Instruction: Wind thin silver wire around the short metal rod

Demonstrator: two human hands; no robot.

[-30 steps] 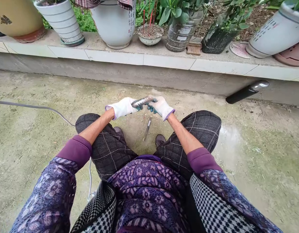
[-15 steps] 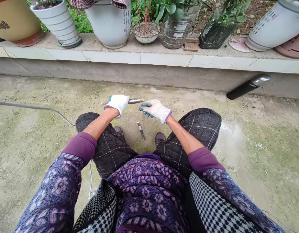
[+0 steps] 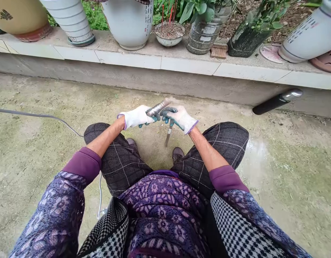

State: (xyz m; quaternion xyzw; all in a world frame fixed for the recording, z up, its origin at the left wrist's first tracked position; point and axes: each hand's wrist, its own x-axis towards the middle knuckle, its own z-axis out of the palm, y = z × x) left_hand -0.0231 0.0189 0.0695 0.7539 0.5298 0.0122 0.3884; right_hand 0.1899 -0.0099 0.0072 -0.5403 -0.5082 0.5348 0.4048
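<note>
My left hand (image 3: pixel 135 116), in a white work glove with a green-coated palm, curls around a ribbed silver metal rod (image 3: pixel 156 109). The rod tilts up to the right. My right hand (image 3: pixel 179 118), gloved the same way, has its green fingers against or just below the rod's far end, and I cannot tell whether they grip it. Under my right hand, a narrow metal chisel-like bar (image 3: pixel 167 137) stands out against the ground, with its upper end hidden behind the glove.
My plaid knees (image 3: pixel 119 157) lie below my hands, over a mossy concrete floor (image 3: pixel 275 172). Ahead, potted plants stand on a tiled ledge (image 3: pixel 187 65). A black and silver cylinder (image 3: pixel 277 102) lies against the wall. A grey cable (image 3: pixel 33 114) crosses the floor at left.
My hands have come back together around the rod after being apart, and the rod now tilts more steeply. The narrow metal bar appears further right, under my right hand.
</note>
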